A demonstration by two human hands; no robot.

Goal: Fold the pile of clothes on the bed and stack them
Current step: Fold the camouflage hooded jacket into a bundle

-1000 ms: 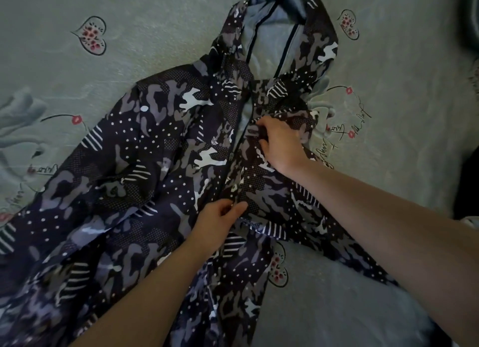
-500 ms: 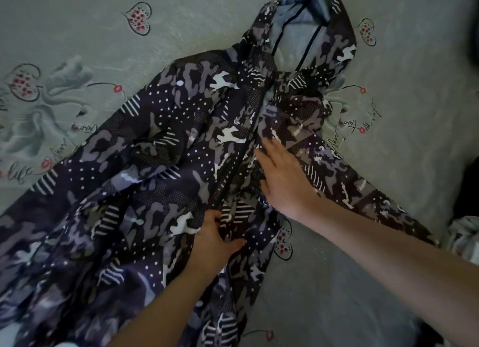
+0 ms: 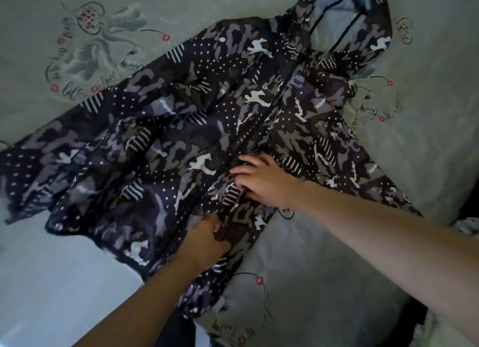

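A thin hooded jacket (image 3: 207, 129) with dark camouflage print, white dots and stripes lies spread front up on the bed (image 3: 427, 139), its hood (image 3: 344, 23) pointing to 1 o'clock. The fabric looks light and wrinkled. The bed sheet (image 3: 77, 30) is pale green with printed hearts and flowers. The right hand (image 3: 261, 181) rests flat on the cloth beside the zipper line (image 3: 248, 139), fingers straight and a little apart. The left hand (image 3: 207, 235), at 6 o'clock from it, pinches the front edge near the hem, fingers curled into the fabric.
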